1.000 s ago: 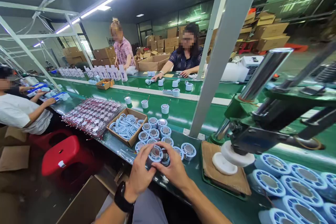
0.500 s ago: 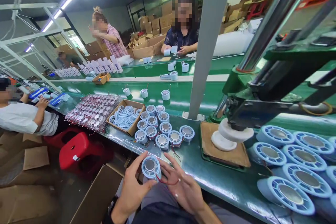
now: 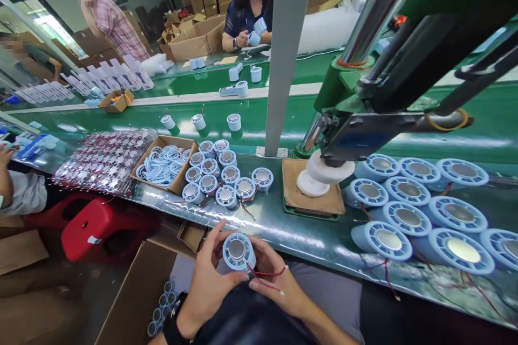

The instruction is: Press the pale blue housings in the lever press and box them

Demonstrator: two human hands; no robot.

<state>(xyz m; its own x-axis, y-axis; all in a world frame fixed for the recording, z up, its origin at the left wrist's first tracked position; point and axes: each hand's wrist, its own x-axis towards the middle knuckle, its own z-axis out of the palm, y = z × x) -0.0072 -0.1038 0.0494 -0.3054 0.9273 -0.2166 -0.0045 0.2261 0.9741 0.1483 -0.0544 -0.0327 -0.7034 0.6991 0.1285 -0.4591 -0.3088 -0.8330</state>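
Observation:
In front of my lap I hold a light blue round motor housing [image 3: 238, 252], its silver disc facing up toward me. My left hand [image 3: 207, 277] grips its left side, thumb along the lower front. My right hand [image 3: 280, 275] is curled round its right side, the thumb near the red and dark wires [image 3: 265, 274] that hang from it. Small white connectors show at the wire ends. Ahead on the bench edge stands a cluster of similar housings [image 3: 208, 167]. Parts of my right fingers are hidden behind the housing.
A press [image 3: 356, 137] with a white round pad stands over a brown board [image 3: 291, 172]. More housings [image 3: 408, 218] stand at the right. A cardboard box of blue rings [image 3: 186, 180] and a wired-parts stack [image 3: 103, 159] are at the left. Red stool [image 3: 87, 232], open carton [image 3: 125, 280] below.
My right hand has closed from an open palm onto the housing's right side. The view has tilted down and shifted right. Across the bench, a person now has blue parts raised in their hands.

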